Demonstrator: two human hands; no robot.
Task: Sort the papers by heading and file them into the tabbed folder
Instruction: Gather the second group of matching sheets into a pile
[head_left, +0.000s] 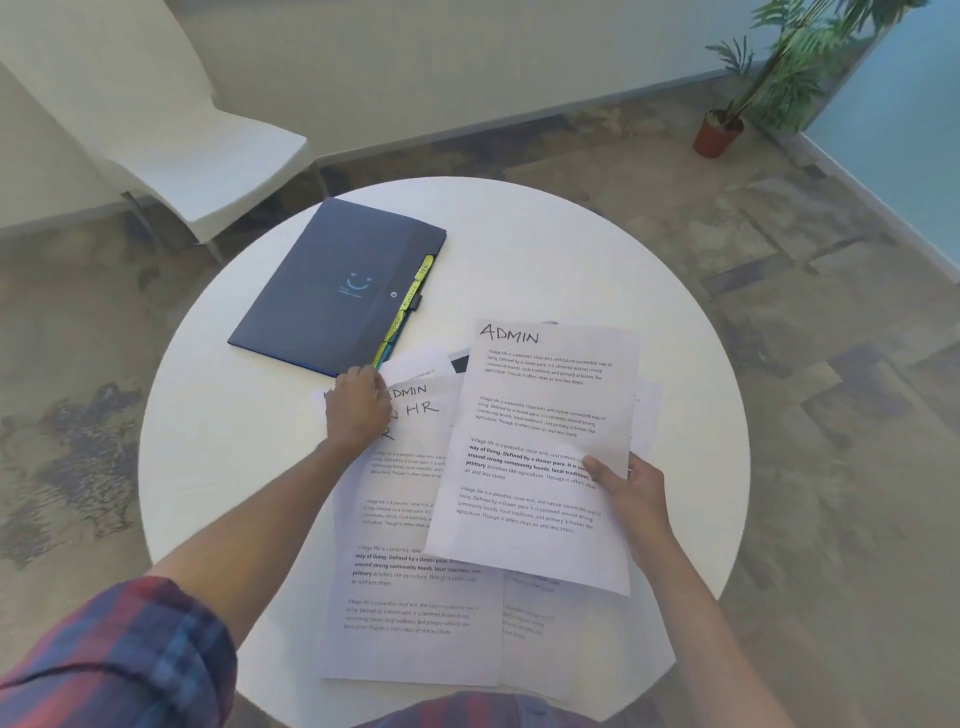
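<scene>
A dark blue tabbed folder (332, 288) lies closed on the round white table (571, 260), its yellow and blue tabs (410, 301) along the right edge. Several printed papers (415, 597) lie fanned in front of me, with headings ADMIN and HR showing. My right hand (626, 488) pinches the right edge of a sheet headed ADMIN (540, 441), lifted over the pile. My left hand (357, 408) rests on the top left corners of the pile, just below the folder's lower corner; its fingers are hidden from this side.
A white chair (208, 156) stands beyond the table at the left. A potted plant (719, 135) sits on the floor at the far right. A dark flat object (460, 362) peeks out under the papers near the folder.
</scene>
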